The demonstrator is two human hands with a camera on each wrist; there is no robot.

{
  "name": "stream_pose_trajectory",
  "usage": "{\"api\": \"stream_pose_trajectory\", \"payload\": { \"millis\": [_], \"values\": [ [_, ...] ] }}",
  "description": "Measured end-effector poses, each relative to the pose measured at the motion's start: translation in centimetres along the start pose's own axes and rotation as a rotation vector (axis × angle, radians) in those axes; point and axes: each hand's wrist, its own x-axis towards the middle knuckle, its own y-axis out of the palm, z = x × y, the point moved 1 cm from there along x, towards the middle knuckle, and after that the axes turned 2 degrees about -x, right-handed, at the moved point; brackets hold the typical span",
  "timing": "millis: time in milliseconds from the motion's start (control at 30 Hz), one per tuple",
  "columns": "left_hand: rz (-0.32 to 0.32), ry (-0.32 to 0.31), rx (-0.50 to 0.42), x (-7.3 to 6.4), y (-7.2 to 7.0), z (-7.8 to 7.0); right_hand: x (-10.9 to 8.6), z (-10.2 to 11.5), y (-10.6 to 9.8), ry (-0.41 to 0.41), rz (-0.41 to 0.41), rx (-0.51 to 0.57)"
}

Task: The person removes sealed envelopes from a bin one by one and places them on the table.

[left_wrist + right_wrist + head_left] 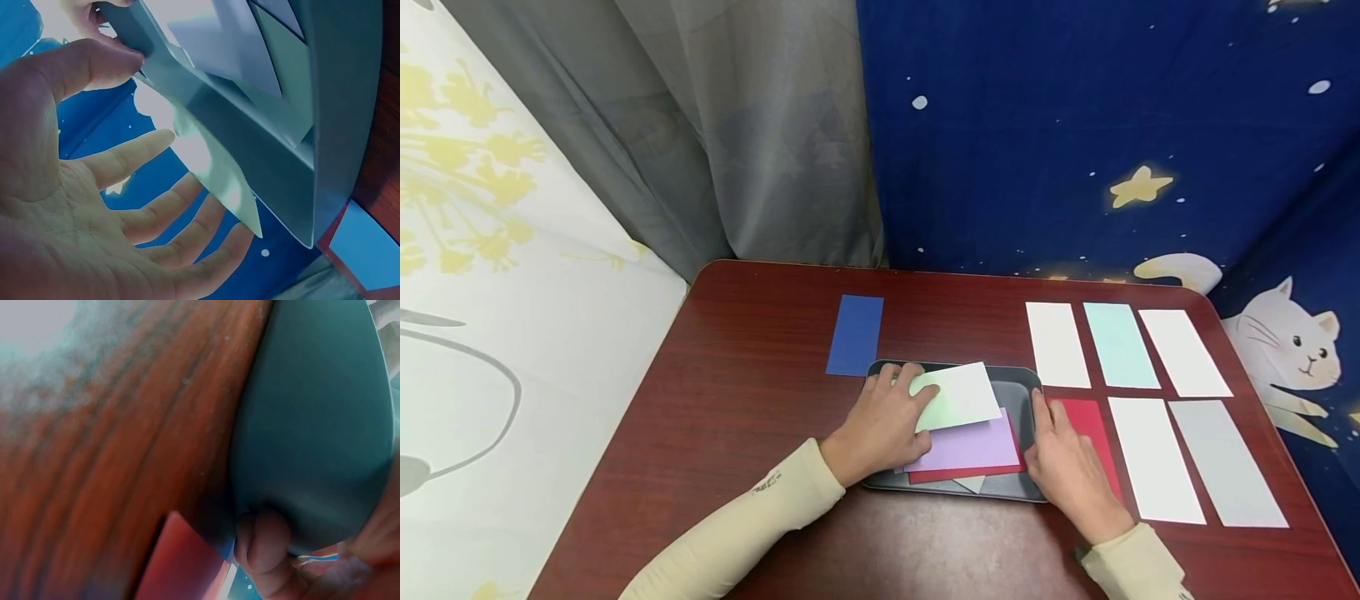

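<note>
A dark grey tray (1017, 392) holds several loose paper cards. A pale green card (966, 396) lies at an angle on top, over a lilac card (973, 446); a red card (962, 473) and a pale card's corner (972, 483) show beneath. My left hand (887, 421) reaches over the tray's left side. Its fingertips touch the pale green card, the fingers fairly straight and the thumb apart from it in the left wrist view. With my right hand (1071, 467) I grip the tray's right end, fingers curled against its outer wall (312, 425).
A blue card (856, 335) lies behind the tray's left end. To the right, cards lie in two rows on the brown table (737, 375): white (1057, 344), mint (1122, 346) and white (1185, 353) behind, red (1093, 429), white (1156, 460) and grey (1228, 463) in front.
</note>
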Motion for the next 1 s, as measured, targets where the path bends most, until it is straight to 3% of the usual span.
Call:
{"api": "stream_pose_trajectory", "payload": {
  "millis": [433, 1000],
  "values": [
    [-0.086, -0.031, -0.071, -0.2, -0.7, 2.2, 0.0, -0.1, 0.1, 0.003, 0.002, 0.0],
    [-0.141, -0.121, -0.121, 0.1, -0.1, 5.9, 0.0, 0.0, 0.1, 0.005, 0.009, -0.001]
  ]
}}
